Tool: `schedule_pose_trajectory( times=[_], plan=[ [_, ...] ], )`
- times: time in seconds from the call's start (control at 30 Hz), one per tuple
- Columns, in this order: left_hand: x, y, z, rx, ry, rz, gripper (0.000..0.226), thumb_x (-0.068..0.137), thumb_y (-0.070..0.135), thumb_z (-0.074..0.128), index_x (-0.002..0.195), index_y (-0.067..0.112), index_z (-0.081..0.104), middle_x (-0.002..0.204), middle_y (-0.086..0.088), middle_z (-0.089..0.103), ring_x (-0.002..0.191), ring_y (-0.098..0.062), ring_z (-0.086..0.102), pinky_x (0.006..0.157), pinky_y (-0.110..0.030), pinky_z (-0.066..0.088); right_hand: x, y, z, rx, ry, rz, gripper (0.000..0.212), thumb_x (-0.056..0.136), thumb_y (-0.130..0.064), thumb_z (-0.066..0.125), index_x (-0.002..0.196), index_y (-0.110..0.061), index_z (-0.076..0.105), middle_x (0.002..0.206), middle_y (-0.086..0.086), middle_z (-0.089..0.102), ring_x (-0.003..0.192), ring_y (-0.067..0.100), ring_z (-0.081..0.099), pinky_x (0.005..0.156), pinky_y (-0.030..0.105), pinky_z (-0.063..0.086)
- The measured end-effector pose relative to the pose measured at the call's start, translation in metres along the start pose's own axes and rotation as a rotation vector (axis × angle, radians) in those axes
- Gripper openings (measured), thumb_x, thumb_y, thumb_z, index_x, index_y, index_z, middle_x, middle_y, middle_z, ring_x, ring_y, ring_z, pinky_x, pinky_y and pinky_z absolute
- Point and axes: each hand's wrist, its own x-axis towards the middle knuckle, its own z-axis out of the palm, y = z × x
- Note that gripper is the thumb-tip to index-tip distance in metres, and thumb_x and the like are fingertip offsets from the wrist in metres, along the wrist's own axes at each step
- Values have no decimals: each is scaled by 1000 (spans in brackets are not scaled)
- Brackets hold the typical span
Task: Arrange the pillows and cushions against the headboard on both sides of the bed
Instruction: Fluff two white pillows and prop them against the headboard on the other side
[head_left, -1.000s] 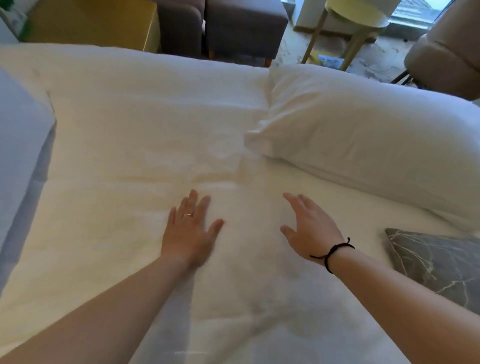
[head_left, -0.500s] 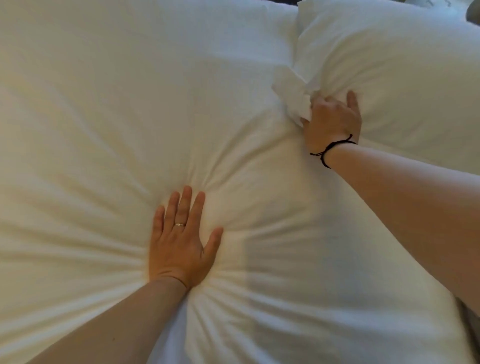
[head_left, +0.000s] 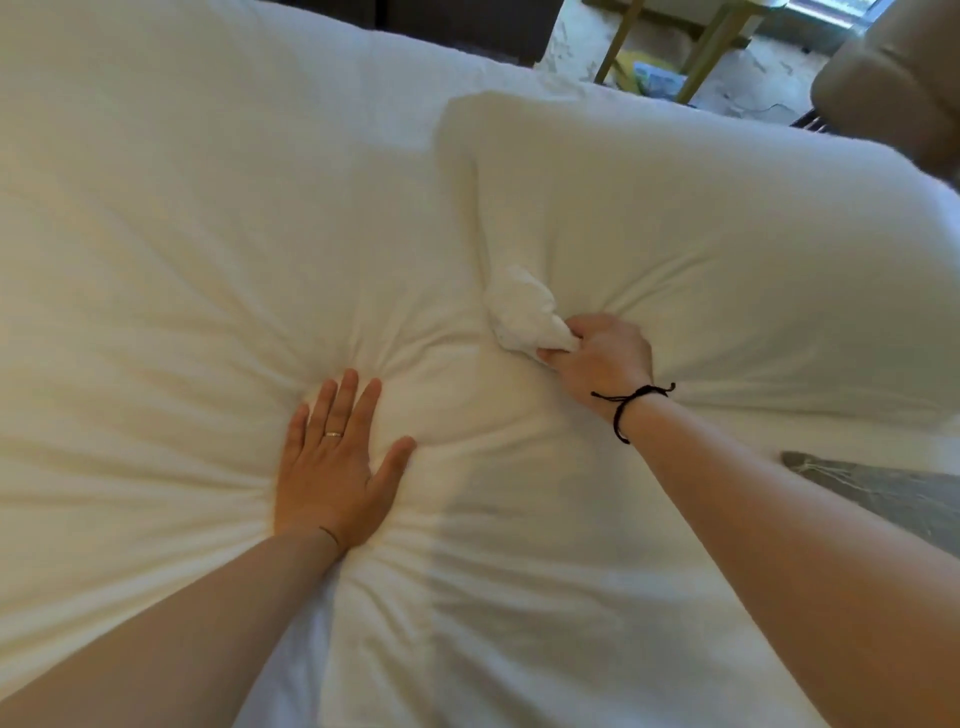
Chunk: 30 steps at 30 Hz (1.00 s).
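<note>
Contact with the pillow (head_left: 701, 249) is now made: a second ago both hands hovered flat and apart over the bed (head_left: 182, 208), and the pillow lay untouched at the far right. Half a second ago the right hand (head_left: 602, 358) was already closed on the pillow's near-left corner, and the grip is kept. The corner (head_left: 524, 312) is bunched into a twist of white cloth that sticks out past the knuckles, and creases run from the fist into the pillow body, so a pull appears to be under way. The right fingers (head_left: 558, 356) are curled tight around that cloth.

The left hand (head_left: 337, 467) is pressed flat on the bed, its fingers spread wide and holding nothing. Folds radiate from under the palm, which suggests that body weight is carried there as a brace for the reach.

The pillow is seen lying flat across the right half of the bed, its far edge near the bed's far side. A grey cushion (head_left: 883, 499) is seen just beside the right forearm at the near right, partly cut off by the frame edge. The headboard is not in view, so the direction of travel cannot be told.

The task is judged to be at an early step: one pillow is gripped but not yet placed, and the cushion is untouched. A corner grip lets a soft pillow sag and drag, so the bedding may be rumpled.
</note>
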Motion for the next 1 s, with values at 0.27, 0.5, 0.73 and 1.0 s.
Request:
schedule_pose_trajectory(
  times=[0.27, 0.5, 0.73, 1.0],
  plan=[
    [-51, -15, -136, -739, -22, -263, 81, 92, 72, 28, 156, 24, 20, 163, -4, 20, 149, -16, 20, 114, -25, 16, -174, -51, -24, -7, -306, -138, 12, 83, -31, 65, 77, -21, 68, 69, -3, 66, 76, 24, 61, 63, 33, 46],
    [-86, -11, -213, -232, -88, -18, 82, 84, 79, 32, 152, 33, 28, 165, 1, 13, 152, -18, 4, 123, -44, 7, -334, -127, -24, -192, -657, -541, 17, 84, -13, 55, 94, -19, 68, 87, 6, 70, 82, 30, 65, 74, 37, 50],
    [-43, -28, -204, -158, -247, -217, 72, 81, 81, 22, 134, 37, 40, 146, 4, 49, 140, -23, 36, 114, -53, 19, -260, -113, -65, -24, -53, -667, 39, 83, -54, 63, 105, -23, 70, 120, 0, 68, 111, 23, 61, 98, 39, 46],
    [-22, -39, -201, -189, -419, -401, 114, 59, 101, 24, 148, 31, 36, 150, -2, 48, 139, -29, 41, 116, -50, 23, -139, -93, -35, -294, -285, -305, 69, 88, -72, 12, 150, -42, 11, 163, -5, 6, 150, 17, -1, 120, 48, -5]
  ],
)
